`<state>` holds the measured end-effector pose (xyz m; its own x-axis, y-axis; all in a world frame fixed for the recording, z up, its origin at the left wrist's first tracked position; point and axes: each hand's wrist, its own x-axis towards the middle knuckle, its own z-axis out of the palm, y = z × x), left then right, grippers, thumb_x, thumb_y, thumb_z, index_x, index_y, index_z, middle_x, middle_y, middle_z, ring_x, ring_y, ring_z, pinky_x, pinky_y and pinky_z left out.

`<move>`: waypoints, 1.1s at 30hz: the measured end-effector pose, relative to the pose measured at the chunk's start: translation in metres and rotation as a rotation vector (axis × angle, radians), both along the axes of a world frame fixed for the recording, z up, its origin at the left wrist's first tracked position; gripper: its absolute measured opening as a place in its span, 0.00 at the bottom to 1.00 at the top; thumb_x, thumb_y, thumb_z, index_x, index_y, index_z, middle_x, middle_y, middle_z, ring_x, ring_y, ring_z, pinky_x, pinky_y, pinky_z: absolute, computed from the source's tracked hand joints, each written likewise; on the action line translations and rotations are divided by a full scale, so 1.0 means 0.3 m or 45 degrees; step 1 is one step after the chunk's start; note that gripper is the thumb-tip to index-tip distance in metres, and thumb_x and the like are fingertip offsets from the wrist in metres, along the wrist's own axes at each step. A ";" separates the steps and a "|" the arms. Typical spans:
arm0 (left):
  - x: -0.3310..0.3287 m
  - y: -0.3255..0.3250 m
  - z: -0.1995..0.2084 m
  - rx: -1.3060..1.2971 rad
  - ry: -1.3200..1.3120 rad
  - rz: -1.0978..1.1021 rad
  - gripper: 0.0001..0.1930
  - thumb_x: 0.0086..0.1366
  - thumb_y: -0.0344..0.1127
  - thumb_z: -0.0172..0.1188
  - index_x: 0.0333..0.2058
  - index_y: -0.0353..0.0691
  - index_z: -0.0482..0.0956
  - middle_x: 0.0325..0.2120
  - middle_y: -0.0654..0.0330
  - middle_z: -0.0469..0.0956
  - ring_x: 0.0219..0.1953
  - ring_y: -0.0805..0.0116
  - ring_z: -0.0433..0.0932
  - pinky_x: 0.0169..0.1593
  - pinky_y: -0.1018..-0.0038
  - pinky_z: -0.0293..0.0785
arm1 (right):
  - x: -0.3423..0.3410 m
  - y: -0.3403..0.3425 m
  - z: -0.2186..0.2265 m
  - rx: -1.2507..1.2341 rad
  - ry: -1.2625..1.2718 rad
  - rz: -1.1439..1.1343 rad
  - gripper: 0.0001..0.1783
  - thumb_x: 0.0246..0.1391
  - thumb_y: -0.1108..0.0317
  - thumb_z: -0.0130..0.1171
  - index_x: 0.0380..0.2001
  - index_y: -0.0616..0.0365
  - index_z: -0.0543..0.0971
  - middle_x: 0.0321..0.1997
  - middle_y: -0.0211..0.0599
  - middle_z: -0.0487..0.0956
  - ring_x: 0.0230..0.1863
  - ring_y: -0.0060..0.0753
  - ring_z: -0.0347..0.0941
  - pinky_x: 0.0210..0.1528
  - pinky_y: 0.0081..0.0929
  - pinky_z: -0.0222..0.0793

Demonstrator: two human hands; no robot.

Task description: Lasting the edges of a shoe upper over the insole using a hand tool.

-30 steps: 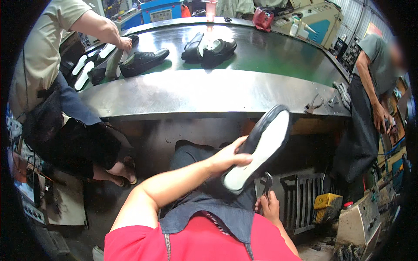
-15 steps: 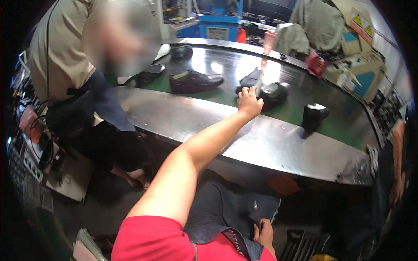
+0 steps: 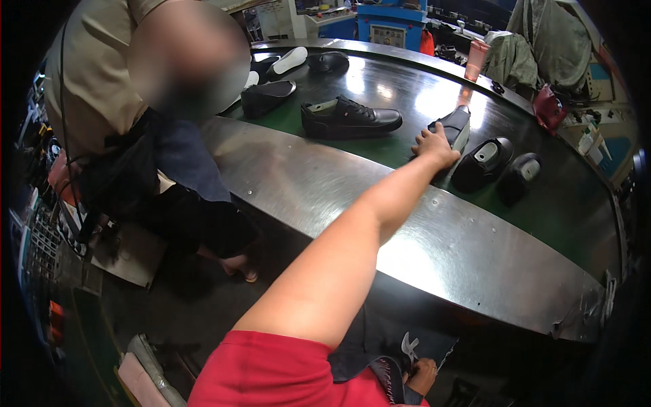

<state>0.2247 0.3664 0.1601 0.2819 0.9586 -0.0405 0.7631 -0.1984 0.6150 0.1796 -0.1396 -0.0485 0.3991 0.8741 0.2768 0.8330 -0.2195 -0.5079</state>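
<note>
My left hand (image 3: 436, 148) reaches out over the belt table, its fingers curled over a black shoe (image 3: 460, 127) that lies tilted with its pale sole edge showing. Close by on the right lie a black shoe (image 3: 483, 161) and a smaller-looking black shoe piece (image 3: 521, 178), each with a light patch. To the left of the hand a black lace-up shoe (image 3: 352, 119) stands upright, toe to the right. Low at my lap, my right hand (image 3: 424, 375) is closed round a shiny metal hand tool (image 3: 409, 346) with a forked, jaw-like tip; its handle is mostly hidden.
A bare metal ledge (image 3: 325, 180) borders the green belt (image 3: 549, 217). Further left lie several more shoes (image 3: 268, 98), one with a white sole (image 3: 290, 61). A person (image 3: 102, 88) leans in there. A pink tumbler (image 3: 477, 60) and a red bag (image 3: 548, 108) stand along the far rim.
The view has swung, so the table appears further right. My left fingers have spread from a tight bunch onto the shoe. The tool in my right hand has turned, showing its forked tip.
</note>
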 end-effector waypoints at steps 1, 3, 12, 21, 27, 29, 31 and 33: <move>-0.021 0.002 0.005 0.044 -0.033 -0.027 0.53 0.44 0.56 0.69 0.66 0.49 0.52 0.60 0.43 0.59 0.63 0.43 0.60 0.61 0.51 0.63 | -0.011 -0.001 0.024 -0.016 0.018 -0.019 0.26 0.21 0.78 0.63 0.30 0.54 0.66 0.35 0.43 0.69 0.42 0.55 0.67 0.45 0.45 0.60; -0.127 0.033 0.022 0.148 -0.032 -0.167 0.50 0.42 0.52 0.70 0.63 0.44 0.58 0.58 0.39 0.62 0.60 0.42 0.62 0.60 0.56 0.66 | -0.031 0.007 0.061 -0.020 0.024 -0.033 0.26 0.22 0.79 0.63 0.31 0.54 0.66 0.35 0.44 0.69 0.42 0.55 0.67 0.46 0.45 0.60; -0.499 -0.290 0.464 0.981 0.134 -0.759 0.32 0.39 0.46 0.68 0.46 0.43 0.77 0.47 0.47 0.67 0.50 0.46 0.68 0.55 0.59 0.68 | -0.046 0.008 0.110 0.064 0.030 0.135 0.21 0.32 0.81 0.62 0.32 0.56 0.66 0.35 0.46 0.69 0.41 0.54 0.68 0.44 0.40 0.63; -0.771 -0.757 0.694 0.824 -0.176 -1.413 0.24 0.39 0.48 0.69 0.34 0.38 0.82 0.39 0.48 0.73 0.44 0.51 0.73 0.46 0.63 0.71 | 0.036 0.106 0.364 0.569 1.107 0.460 0.27 0.47 0.69 0.72 0.43 0.54 0.63 0.37 0.30 0.70 0.38 0.26 0.68 0.45 0.24 0.66; -0.750 -0.945 0.215 0.224 -0.318 -1.608 0.28 0.35 0.50 0.74 0.35 0.39 0.81 0.43 0.48 0.70 0.48 0.50 0.70 0.52 0.64 0.69 | -0.057 0.199 0.510 0.557 1.339 0.658 0.62 0.25 0.44 0.81 0.60 0.64 0.60 0.57 0.36 0.68 0.57 0.30 0.65 0.60 0.26 0.60; -0.790 -1.020 0.068 0.161 -0.375 -1.500 0.35 0.35 0.51 0.75 0.39 0.36 0.73 0.42 0.48 0.69 0.48 0.48 0.69 0.51 0.63 0.68 | 0.031 0.227 0.386 0.295 1.248 0.769 0.62 0.25 0.45 0.81 0.61 0.64 0.60 0.57 0.34 0.67 0.58 0.29 0.64 0.59 0.25 0.59; -0.810 -1.093 -0.102 0.246 -0.462 -1.287 0.38 0.36 0.50 0.75 0.45 0.36 0.71 0.46 0.46 0.67 0.50 0.46 0.68 0.52 0.62 0.67 | -0.040 0.197 0.390 0.187 1.312 0.701 0.56 0.25 0.50 0.82 0.57 0.61 0.63 0.47 0.28 0.67 0.48 0.24 0.65 0.50 0.21 0.62; -0.833 -1.126 -0.165 0.340 -0.616 -1.164 0.41 0.38 0.52 0.74 0.49 0.34 0.68 0.49 0.44 0.65 0.53 0.44 0.66 0.55 0.60 0.65 | -0.015 0.189 0.379 0.130 1.295 0.741 0.53 0.27 0.51 0.80 0.55 0.60 0.64 0.41 0.24 0.66 0.42 0.20 0.64 0.44 0.17 0.61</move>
